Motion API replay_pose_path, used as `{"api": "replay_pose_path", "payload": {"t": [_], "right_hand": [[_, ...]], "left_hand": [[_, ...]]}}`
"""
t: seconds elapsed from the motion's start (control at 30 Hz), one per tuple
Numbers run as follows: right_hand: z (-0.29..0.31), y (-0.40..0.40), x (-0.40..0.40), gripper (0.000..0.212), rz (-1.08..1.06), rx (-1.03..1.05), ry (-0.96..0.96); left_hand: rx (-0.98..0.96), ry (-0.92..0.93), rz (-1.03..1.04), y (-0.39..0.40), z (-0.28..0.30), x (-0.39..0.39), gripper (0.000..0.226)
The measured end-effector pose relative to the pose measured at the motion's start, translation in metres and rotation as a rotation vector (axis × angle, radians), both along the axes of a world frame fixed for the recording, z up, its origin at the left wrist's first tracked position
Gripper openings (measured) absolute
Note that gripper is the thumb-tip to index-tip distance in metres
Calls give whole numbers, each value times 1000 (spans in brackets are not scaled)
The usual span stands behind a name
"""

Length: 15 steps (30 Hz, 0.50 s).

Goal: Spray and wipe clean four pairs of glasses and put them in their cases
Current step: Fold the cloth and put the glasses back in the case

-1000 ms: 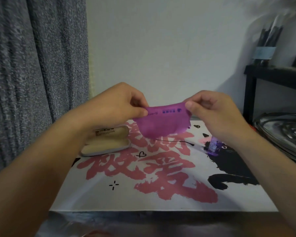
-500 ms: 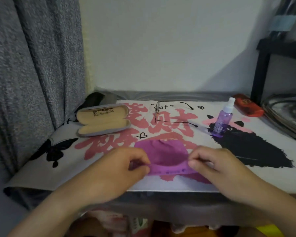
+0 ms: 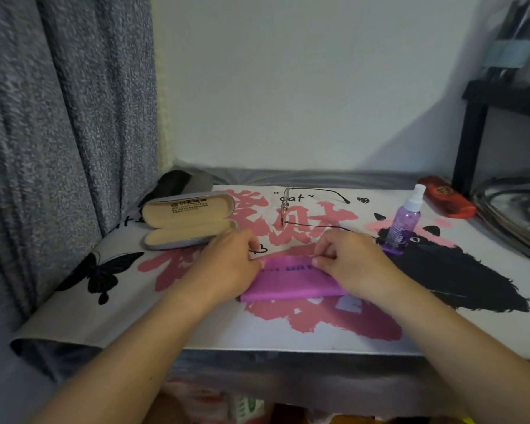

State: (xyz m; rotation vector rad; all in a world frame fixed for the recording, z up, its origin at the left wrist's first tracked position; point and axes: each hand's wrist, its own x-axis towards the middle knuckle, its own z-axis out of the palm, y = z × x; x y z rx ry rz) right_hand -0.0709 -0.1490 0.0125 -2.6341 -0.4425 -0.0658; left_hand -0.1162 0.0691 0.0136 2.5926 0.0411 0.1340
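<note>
A purple cleaning cloth [image 3: 291, 284] lies folded on the printed mat [image 3: 334, 328] near the front. My left hand [image 3: 227, 264] pinches its upper left corner and my right hand [image 3: 349, 258] pinches its upper right edge. Thin-rimmed glasses [image 3: 312, 206] lie with their arms unfolded on the mat behind my hands. An open grey case [image 3: 190, 221] with a beige lining sits to the left of them. A purple spray bottle [image 3: 403, 223] with a white nozzle stands upright on the right.
A red glasses case [image 3: 447, 198] lies at the back right beside a black shelf leg [image 3: 468, 142]. A dark case or pouch [image 3: 175, 182] sits behind the open case. A grey curtain [image 3: 58, 133] hangs on the left. A metal tray [image 3: 514, 215] is at the far right.
Both hands brought the cloth down from mid-air onto the mat and folded it over; it now lies flat and doubled between them.
</note>
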Motion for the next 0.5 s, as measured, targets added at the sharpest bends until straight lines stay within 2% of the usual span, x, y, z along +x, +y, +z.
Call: {"api": "replay_pose_path", "payload": {"t": [0.07, 0.1, 0.17, 0.23, 0.3, 0.4, 0.5], "right_hand": [[-1, -1, -6, 22, -11, 6, -81], [-2, -3, -11, 27, 28, 24, -184], [-1, -9, -23, 28, 214, 9, -297], [0, -13, -34, 39, 385, -91, -194], [-4, -16, -36, 51, 437, -177, -140], [-5, -19, -35, 50, 419, -181, -207], [-6, -23, -37, 37, 467, -192, -292]], "left_hand": [[7, -133, -48, -1, -3, -6, 29], [2, -200, -116, -1, -3, -11, 27], [39, -226, -311, -1, -3, -23, 24], [148, -162, -449, 0, -4, -29, 29], [248, -196, -483, 5, -9, -28, 26], [382, -343, -510, 6, -9, -25, 20], [399, -426, -581, 4, -8, -33, 24]]}}
